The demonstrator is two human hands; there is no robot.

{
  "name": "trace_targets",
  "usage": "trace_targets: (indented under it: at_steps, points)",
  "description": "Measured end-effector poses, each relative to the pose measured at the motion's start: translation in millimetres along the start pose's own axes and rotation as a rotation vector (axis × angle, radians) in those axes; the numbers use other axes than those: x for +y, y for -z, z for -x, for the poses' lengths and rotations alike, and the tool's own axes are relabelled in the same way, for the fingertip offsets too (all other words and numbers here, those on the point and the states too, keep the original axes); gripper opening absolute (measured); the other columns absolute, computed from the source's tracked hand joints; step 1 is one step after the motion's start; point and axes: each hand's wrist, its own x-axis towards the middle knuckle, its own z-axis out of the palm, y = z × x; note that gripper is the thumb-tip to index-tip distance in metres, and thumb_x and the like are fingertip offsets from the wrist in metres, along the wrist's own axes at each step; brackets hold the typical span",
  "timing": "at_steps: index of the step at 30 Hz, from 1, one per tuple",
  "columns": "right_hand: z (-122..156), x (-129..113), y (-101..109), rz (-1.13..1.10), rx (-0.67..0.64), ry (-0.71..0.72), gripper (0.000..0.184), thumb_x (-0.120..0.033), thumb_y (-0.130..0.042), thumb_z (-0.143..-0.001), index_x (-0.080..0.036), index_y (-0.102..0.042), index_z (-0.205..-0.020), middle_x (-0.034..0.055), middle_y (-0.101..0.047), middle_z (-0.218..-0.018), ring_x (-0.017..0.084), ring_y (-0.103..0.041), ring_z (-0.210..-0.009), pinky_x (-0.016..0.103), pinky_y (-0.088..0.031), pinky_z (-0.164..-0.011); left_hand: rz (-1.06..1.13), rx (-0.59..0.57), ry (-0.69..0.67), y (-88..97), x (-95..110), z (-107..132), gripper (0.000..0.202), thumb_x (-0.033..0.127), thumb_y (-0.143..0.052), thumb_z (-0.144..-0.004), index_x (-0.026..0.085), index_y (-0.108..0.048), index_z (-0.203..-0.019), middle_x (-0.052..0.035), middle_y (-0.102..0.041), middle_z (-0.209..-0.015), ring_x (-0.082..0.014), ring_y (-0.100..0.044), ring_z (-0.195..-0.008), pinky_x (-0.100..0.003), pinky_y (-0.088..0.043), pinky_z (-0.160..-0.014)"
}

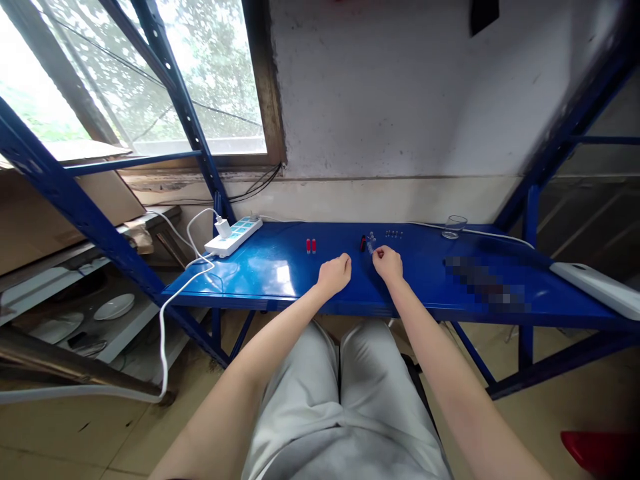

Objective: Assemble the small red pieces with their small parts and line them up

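My left hand (335,273) rests as a loose fist on the blue metal shelf (280,273), and I cannot see anything in it. My right hand (387,262) is closed in a pinch on a small clear object (371,244) with a red-and-black part (363,243) beside it. Two small red pieces (311,246) stand left of my hands. A row of several tiny dark pieces (393,233) lies just behind my right hand.
A white power strip (234,235) with a plugged charger and white cable sits at the shelf's left. A small glass (454,227) stands at the back right, a white device (597,287) at the far right. Blue rack posts frame both sides; plates lie on a low left shelf.
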Motion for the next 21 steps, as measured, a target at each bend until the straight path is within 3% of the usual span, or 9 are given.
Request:
trace_targets:
  at_steps: [5, 12, 16, 21]
  points:
    - [2.8, -0.8, 0.1, -0.062, -0.002, 0.097, 0.016, -0.027, -0.043, -0.081, -0.019, -0.057, -0.078, 0.0057, -0.062, -0.07, 0.015, -0.055, -0.057, 0.024, -0.035, -0.049, -0.112, 0.003, 0.094, 9.8, -13.8, -0.8, 0.033, 0.03, -0.026, -0.092, 0.019, -0.041, -0.12, -0.0078, -0.065, -0.091, -0.0215, -0.064, -0.08, -0.029, -0.045, -0.069]
    - [3.4, -2.5, -1.3, -0.099, -0.029, 0.201, 0.017, -0.029, -0.042, -0.081, -0.02, -0.056, -0.076, 0.004, -0.06, -0.065, 0.014, -0.053, -0.055, 0.024, -0.035, -0.05, -0.266, -0.042, 0.235, 29.0, -44.5, -8.4, 0.052, 0.031, -0.027, -0.09, 0.013, -0.018, -0.139, -0.0163, -0.062, -0.106, -0.0265, -0.063, -0.089, -0.034, -0.045, -0.076]
    - [4.1, -3.9, -0.1, -0.116, -0.047, 0.222, 0.019, -0.03, -0.041, -0.082, -0.02, -0.056, -0.08, 0.0043, -0.06, -0.067, 0.015, -0.053, -0.056, 0.024, -0.036, -0.05, -0.26, -0.073, 0.29, 28.6, -51.7, -15.3, 0.061, 0.031, -0.027, -0.09, 0.01, -0.006, -0.142, -0.0172, -0.063, -0.101, -0.0284, -0.063, -0.091, -0.036, -0.045, -0.077]
    - [5.4, -5.7, 2.0, -0.104, -0.093, 0.224, 0.02, -0.031, -0.04, -0.083, -0.02, -0.057, -0.082, 0.0055, -0.06, -0.069, 0.015, -0.053, -0.058, 0.025, -0.037, -0.051, -0.229, -0.088, 0.335, 23.2, -54.2, -21.2, 0.062, 0.032, -0.028, -0.09, 0.009, -0.005, -0.143, -0.0202, -0.063, -0.101, -0.0276, -0.062, -0.094, -0.035, -0.043, -0.08]
